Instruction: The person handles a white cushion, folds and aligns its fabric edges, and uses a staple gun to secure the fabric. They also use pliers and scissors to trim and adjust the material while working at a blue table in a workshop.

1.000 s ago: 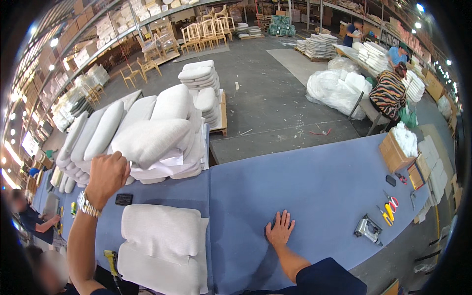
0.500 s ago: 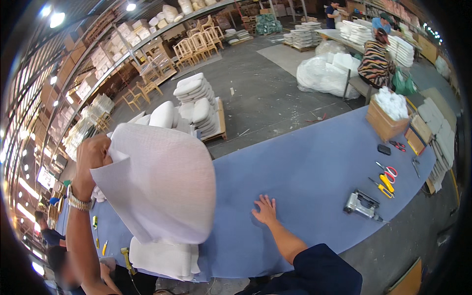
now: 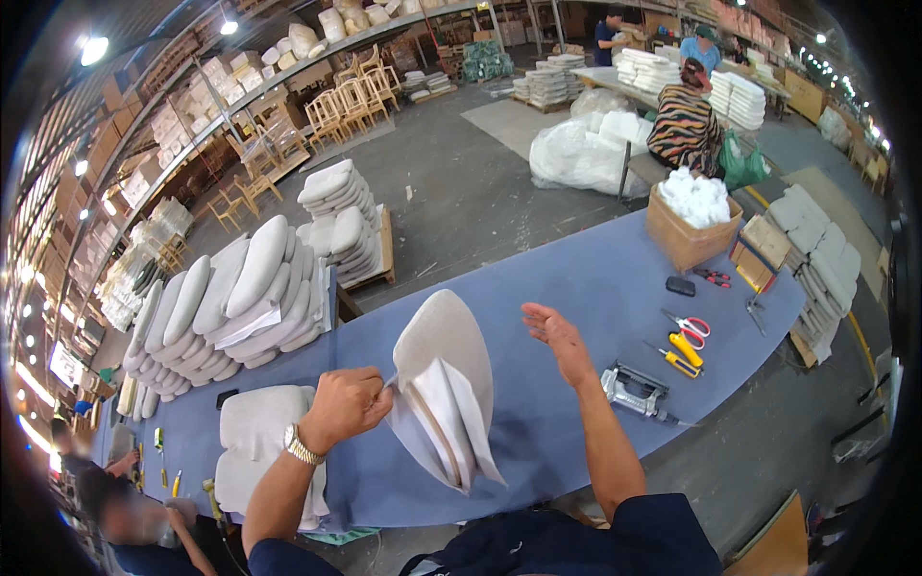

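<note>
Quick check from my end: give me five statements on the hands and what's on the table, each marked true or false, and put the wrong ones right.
1. The left hand grips the grey cushion piece at its edge. True.
2. The right hand is closed on that piece too. False: the right hand is open and apart from it.
3. The cardboard box holds white fluffy stuffing. True.
4. The red-handled scissors lie inside the box. False: the red-handled scissors lie on the blue table.
5. A metal watch is on the left wrist. True.
</note>
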`<move>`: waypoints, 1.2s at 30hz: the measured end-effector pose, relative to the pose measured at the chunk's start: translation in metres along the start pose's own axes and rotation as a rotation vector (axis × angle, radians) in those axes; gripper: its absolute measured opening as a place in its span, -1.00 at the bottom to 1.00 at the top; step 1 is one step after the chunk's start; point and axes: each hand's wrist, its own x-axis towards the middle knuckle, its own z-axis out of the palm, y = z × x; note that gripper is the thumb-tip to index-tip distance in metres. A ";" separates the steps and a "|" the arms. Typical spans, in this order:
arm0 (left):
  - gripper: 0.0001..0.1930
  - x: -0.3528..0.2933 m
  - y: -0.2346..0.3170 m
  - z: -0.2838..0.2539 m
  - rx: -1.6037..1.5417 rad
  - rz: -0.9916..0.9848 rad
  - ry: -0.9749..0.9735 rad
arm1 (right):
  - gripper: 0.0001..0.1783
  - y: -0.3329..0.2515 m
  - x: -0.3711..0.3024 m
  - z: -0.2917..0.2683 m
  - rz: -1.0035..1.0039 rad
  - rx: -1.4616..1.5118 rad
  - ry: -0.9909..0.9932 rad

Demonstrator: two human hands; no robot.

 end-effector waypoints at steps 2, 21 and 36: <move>-0.72 0.002 0.011 0.004 -0.080 -0.080 0.077 | -0.38 -0.036 0.000 0.010 -0.068 -0.182 -0.109; -0.76 -0.048 0.119 -0.027 -0.590 -0.151 0.416 | -0.61 -0.058 0.045 0.180 -0.290 0.028 -1.012; -0.48 -0.049 0.113 0.041 -0.246 0.099 0.619 | -0.62 -0.065 -0.083 0.183 0.029 -0.103 -0.364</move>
